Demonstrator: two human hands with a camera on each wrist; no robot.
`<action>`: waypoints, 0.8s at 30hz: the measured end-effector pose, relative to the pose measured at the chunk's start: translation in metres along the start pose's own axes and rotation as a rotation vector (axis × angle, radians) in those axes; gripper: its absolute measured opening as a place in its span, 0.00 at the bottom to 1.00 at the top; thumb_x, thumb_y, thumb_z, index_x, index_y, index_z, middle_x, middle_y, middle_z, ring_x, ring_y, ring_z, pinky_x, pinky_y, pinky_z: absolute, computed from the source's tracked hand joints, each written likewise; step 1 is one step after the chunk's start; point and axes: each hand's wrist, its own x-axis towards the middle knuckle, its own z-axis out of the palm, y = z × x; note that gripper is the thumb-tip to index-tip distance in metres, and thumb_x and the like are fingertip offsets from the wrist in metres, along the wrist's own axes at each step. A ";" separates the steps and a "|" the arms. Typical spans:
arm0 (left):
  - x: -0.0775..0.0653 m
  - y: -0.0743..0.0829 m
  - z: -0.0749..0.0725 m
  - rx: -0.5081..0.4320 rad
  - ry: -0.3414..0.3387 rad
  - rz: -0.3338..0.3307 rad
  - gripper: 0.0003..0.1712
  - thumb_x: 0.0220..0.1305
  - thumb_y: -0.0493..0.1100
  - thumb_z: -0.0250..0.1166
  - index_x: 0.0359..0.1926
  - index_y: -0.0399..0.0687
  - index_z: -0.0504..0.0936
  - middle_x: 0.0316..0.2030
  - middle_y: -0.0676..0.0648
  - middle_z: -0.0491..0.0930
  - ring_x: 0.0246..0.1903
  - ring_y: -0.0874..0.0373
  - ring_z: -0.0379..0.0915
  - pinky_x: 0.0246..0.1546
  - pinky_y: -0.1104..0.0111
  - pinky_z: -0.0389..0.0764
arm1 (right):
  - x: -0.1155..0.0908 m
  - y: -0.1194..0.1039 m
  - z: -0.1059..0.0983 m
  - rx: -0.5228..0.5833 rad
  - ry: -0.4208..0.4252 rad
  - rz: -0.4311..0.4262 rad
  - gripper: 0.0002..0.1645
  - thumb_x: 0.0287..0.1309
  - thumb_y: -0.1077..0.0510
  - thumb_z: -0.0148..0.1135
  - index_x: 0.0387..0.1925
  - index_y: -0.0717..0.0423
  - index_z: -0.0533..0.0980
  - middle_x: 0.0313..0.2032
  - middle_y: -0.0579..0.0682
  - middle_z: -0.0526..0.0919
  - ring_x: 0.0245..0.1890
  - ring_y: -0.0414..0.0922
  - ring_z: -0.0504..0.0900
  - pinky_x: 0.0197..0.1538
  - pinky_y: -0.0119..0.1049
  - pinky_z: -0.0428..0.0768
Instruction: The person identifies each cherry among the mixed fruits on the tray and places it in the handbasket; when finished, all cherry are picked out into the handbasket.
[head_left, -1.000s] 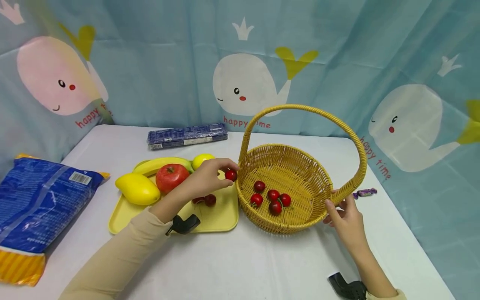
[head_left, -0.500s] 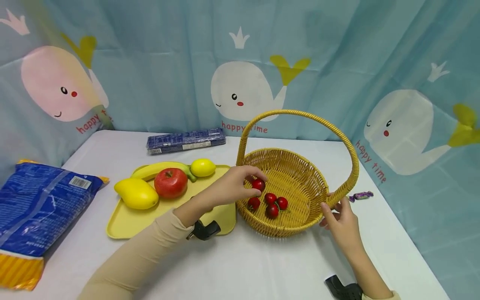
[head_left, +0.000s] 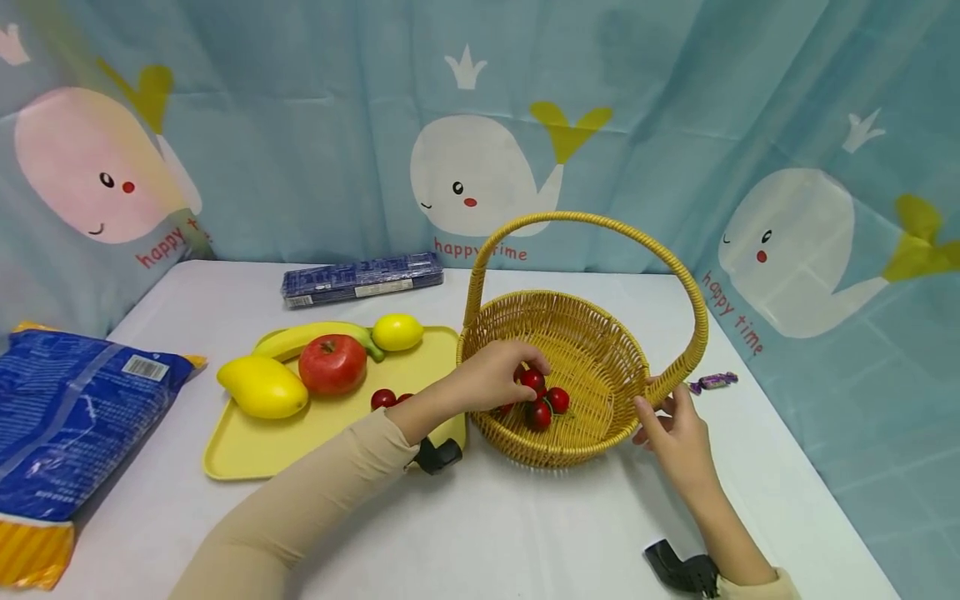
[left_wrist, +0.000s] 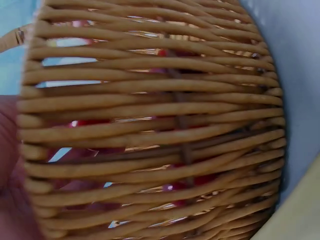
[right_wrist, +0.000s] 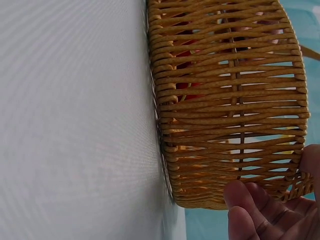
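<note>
My left hand (head_left: 498, 375) reaches over the near left rim into the yellow wicker basket (head_left: 600, 450) and pinches a red cherry (head_left: 533, 380) between thumb and fingers. Several other cherries (head_left: 558, 400) lie close around it on the basket floor. At the basket's right side my right hand (head_left: 681, 446) grips the rim beside the handle's base, thumb on top. The right wrist view shows its fingertips (right_wrist: 239, 195) against the woven wall. Wicker fills most of the left wrist view and partly hides the left hand (left_wrist: 12, 185).
A yellow tray (head_left: 255, 454) left of the basket bears a mango (head_left: 262, 387), an apple (head_left: 332, 364), a banana (head_left: 303, 335), a lemon (head_left: 397, 332) and cherries (head_left: 383, 399). Around stand a blue packet (head_left: 363, 279), a large blue bag (head_left: 82, 425) and a wrapped candy (head_left: 714, 382).
My left hand has carried the cherry from above the tray's right edge, over the rim and down among the cherries in the basket. The right hand keeps its grip on the rim.
</note>
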 end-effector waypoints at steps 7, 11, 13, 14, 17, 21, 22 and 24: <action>0.006 -0.002 0.008 0.080 -0.023 -0.038 0.15 0.53 0.38 0.69 0.44 0.46 0.80 0.41 0.52 0.79 0.38 0.61 0.71 0.38 0.72 0.73 | 0.000 -0.004 0.000 0.017 -0.005 0.006 0.22 0.62 0.59 0.55 0.56 0.57 0.62 0.36 0.61 0.80 0.19 0.44 0.80 0.22 0.36 0.79; 0.007 -0.003 0.011 0.137 -0.046 -0.067 0.15 0.53 0.39 0.69 0.43 0.49 0.81 0.41 0.53 0.79 0.39 0.61 0.71 0.38 0.71 0.72 | -0.001 -0.016 -0.001 0.019 -0.010 0.003 0.22 0.62 0.61 0.55 0.56 0.61 0.61 0.36 0.63 0.79 0.19 0.45 0.80 0.22 0.37 0.79; 0.006 -0.004 0.012 0.162 -0.051 -0.075 0.15 0.53 0.39 0.69 0.44 0.50 0.81 0.42 0.53 0.80 0.40 0.62 0.72 0.40 0.71 0.73 | -0.002 -0.025 -0.001 0.012 -0.012 0.002 0.22 0.62 0.63 0.54 0.55 0.63 0.61 0.35 0.64 0.79 0.19 0.47 0.80 0.22 0.37 0.79; 0.006 -0.004 0.013 0.173 -0.052 -0.077 0.15 0.53 0.39 0.68 0.44 0.51 0.81 0.43 0.53 0.80 0.41 0.62 0.72 0.40 0.71 0.73 | -0.002 -0.028 -0.002 0.008 -0.012 0.003 0.22 0.62 0.63 0.54 0.55 0.64 0.61 0.35 0.64 0.79 0.19 0.47 0.80 0.22 0.37 0.79; 0.006 -0.004 0.014 0.192 -0.053 -0.082 0.15 0.53 0.39 0.68 0.44 0.51 0.81 0.42 0.53 0.80 0.42 0.62 0.73 0.40 0.71 0.73 | -0.003 -0.030 -0.002 0.003 -0.014 0.009 0.22 0.62 0.63 0.54 0.55 0.64 0.61 0.35 0.64 0.79 0.19 0.48 0.80 0.22 0.38 0.79; 0.006 -0.004 0.016 0.219 -0.054 -0.092 0.14 0.54 0.39 0.68 0.44 0.52 0.81 0.41 0.53 0.80 0.41 0.62 0.73 0.40 0.71 0.74 | -0.002 -0.015 -0.001 0.007 -0.011 0.010 0.22 0.62 0.61 0.55 0.56 0.60 0.61 0.36 0.62 0.79 0.18 0.45 0.80 0.21 0.37 0.78; 0.006 -0.004 0.016 0.223 -0.054 -0.096 0.14 0.54 0.39 0.68 0.43 0.52 0.81 0.41 0.53 0.80 0.40 0.62 0.73 0.39 0.71 0.74 | -0.001 -0.011 0.000 0.006 -0.012 0.007 0.23 0.63 0.60 0.55 0.56 0.59 0.61 0.36 0.62 0.79 0.19 0.44 0.80 0.21 0.36 0.78; 0.005 -0.003 0.017 0.233 -0.060 -0.099 0.15 0.54 0.39 0.68 0.44 0.52 0.81 0.41 0.53 0.80 0.39 0.62 0.73 0.39 0.71 0.74 | -0.001 -0.005 0.001 0.009 -0.005 0.002 0.23 0.63 0.59 0.55 0.57 0.58 0.62 0.37 0.62 0.79 0.18 0.43 0.80 0.21 0.35 0.78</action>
